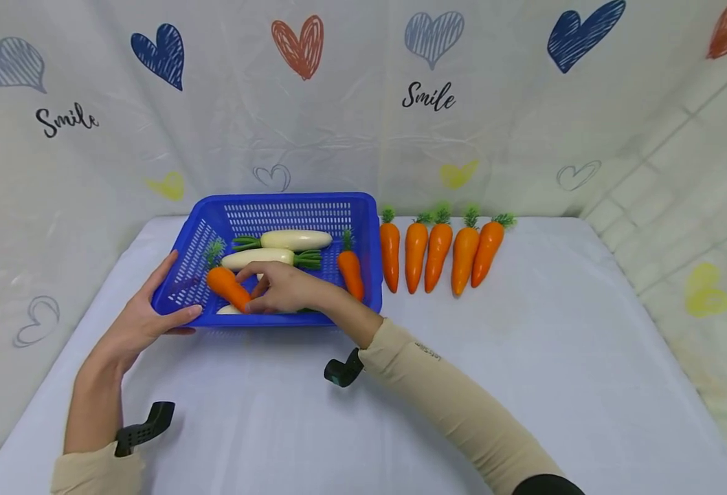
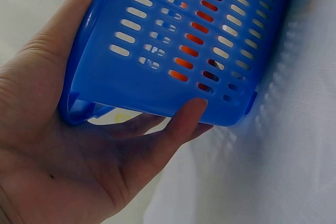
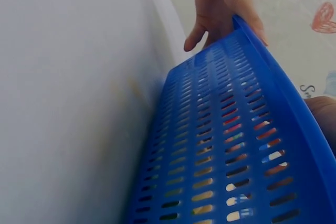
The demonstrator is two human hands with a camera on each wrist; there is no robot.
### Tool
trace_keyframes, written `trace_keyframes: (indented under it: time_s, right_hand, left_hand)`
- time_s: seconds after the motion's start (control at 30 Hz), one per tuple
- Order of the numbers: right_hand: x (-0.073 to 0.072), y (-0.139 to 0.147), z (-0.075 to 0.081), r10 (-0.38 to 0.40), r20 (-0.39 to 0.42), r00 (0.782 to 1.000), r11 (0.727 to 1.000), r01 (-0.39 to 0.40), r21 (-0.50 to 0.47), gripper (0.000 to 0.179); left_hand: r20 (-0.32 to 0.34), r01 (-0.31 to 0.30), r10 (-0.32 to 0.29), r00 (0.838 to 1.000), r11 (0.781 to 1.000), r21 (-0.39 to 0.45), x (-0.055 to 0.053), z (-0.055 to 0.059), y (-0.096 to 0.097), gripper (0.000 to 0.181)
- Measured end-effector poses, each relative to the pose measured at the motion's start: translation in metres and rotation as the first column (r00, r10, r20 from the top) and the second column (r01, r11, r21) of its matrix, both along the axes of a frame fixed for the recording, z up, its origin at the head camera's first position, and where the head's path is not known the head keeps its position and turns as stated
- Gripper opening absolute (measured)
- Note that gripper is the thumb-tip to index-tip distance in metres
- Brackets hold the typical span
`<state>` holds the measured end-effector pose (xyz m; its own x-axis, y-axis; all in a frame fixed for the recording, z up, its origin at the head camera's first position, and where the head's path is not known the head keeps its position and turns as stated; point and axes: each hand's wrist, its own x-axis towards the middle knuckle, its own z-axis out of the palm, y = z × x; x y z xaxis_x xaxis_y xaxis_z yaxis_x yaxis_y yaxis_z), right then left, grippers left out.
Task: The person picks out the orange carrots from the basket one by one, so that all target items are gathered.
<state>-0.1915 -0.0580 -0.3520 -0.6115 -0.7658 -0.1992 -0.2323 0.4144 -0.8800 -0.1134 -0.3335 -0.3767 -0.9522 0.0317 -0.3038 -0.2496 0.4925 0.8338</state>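
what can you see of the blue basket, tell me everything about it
The blue basket is rectangular and looks like plastic, with a smooth rim and sloping walls pierced by rows of slots. It stands upright, open side up, on the white-covered table, left of a row of carrots. The left hand grips its near left corner; the right hand reaches inside, and whether it touches the basket is unclear. Inside lie white radishes and two other carrots.

Gripped the slotted blue basket [image 1: 280, 320] at its left end; pinched a slanted, green-topped orange carrot [image 1: 225, 285] inside.
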Motion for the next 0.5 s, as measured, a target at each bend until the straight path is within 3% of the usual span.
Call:
trace_keyframes:
  time_s: [0.2, 0.5]
  right_hand:
    - [0.0003, -0.0063, 0.0037, -0.084, 0.09, 0.992, 0.996, 0.085, -0.017, 0.055]
    - [0.0004, 0.0002, 0.0061, -0.139, 0.26, 0.956, 0.987, 0.154, -0.041, 0.062]
  left_hand:
    - [-0.004, 0.0, 0.0, 1.0, 1.0, 0.003, -0.0007, 0.0021, 0.0023, 0.103]
    - [0.002, -0.008, 0.008, 1.0, 1.0, 0.012, 0.0016, 0.0038, 0.0034, 0.104]
